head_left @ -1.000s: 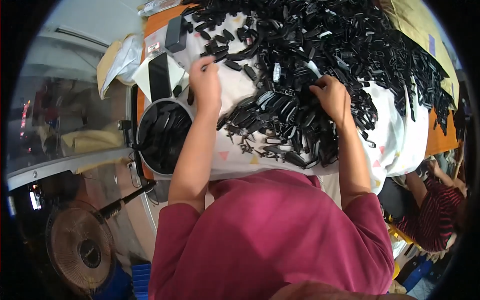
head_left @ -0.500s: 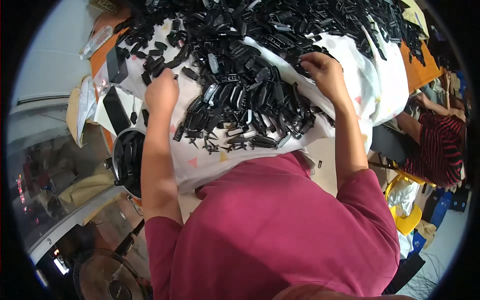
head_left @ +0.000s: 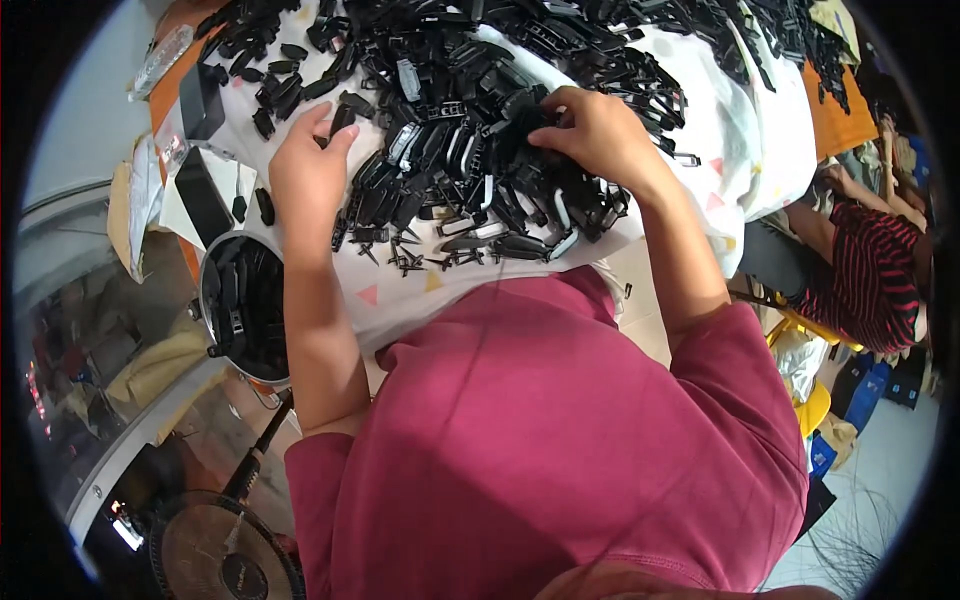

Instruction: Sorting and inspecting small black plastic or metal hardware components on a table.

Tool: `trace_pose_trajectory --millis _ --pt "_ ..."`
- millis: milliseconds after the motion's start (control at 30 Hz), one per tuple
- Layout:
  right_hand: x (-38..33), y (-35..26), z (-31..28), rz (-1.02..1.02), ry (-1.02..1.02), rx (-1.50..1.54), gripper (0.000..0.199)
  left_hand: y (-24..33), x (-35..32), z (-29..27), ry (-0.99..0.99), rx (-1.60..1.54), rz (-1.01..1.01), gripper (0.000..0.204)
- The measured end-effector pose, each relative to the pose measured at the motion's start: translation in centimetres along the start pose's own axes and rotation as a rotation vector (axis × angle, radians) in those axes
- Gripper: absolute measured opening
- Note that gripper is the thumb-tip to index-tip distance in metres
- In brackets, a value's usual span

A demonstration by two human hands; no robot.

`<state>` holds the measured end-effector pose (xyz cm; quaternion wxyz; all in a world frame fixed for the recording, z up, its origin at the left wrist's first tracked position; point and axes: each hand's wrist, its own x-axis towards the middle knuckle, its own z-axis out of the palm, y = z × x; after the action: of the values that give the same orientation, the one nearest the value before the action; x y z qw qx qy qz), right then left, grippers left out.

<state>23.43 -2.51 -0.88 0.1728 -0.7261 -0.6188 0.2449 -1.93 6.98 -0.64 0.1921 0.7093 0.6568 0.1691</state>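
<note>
A large pile of black plastic clip-like parts [head_left: 440,150] covers the white cloth in front of me. My left hand [head_left: 308,165] is at the pile's left side, thumb and forefinger curled around a small black plastic part [head_left: 342,118]. My right hand [head_left: 600,135] reaches over the middle of the pile, thumb and forefinger bent around a dark part [head_left: 528,115]; its outline blends into the parts beneath. Small black cross-shaped pieces [head_left: 408,257] lie at the pile's near edge.
Left of my left forearm, a round metal container [head_left: 207,290] holds more black parts. Beyond it are a dark phone-like slab [head_left: 203,197] and a black box [head_left: 201,103]. A fan [head_left: 225,555] stands at lower left. Another person in a striped top [head_left: 865,270] sits at right.
My right hand has moved left from the pile's right edge to its middle. My left hand has turned, so its thumb and forefinger now show around a black part. The view has shifted slightly.
</note>
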Motion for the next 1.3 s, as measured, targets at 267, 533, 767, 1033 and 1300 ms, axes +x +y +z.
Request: trace_pose_trajectory --millis 267,533,767,1033,1300 --pt "0.3 0.9 0.7 -0.009 0.307 0.287 0.027 -0.6 -2.8 1.0 0.02 -0.604 0.0 0.033" --pt "-1.7 -3.2 3.3 -0.03 0.016 -0.301 0.025 -0.5 -4.4 0.2 -0.127 -1.176 -0.163 0.03" --pt "-1.9 -4.7 1.8 -0.027 0.006 0.501 0.018 1.7 -6.1 1.0 -0.331 -1.345 -0.141 0.031" --pt "-2.0 -5.4 1.6 -0.279 0.219 0.522 0.03 3.8 -6.3 -0.3 -0.451 -1.441 0.035 0.033" --pt "-2.0 -5.3 1.3 -0.362 0.409 0.121 0.028 4.3 -7.1 0.0 -0.185 -1.172 0.131 0.029"
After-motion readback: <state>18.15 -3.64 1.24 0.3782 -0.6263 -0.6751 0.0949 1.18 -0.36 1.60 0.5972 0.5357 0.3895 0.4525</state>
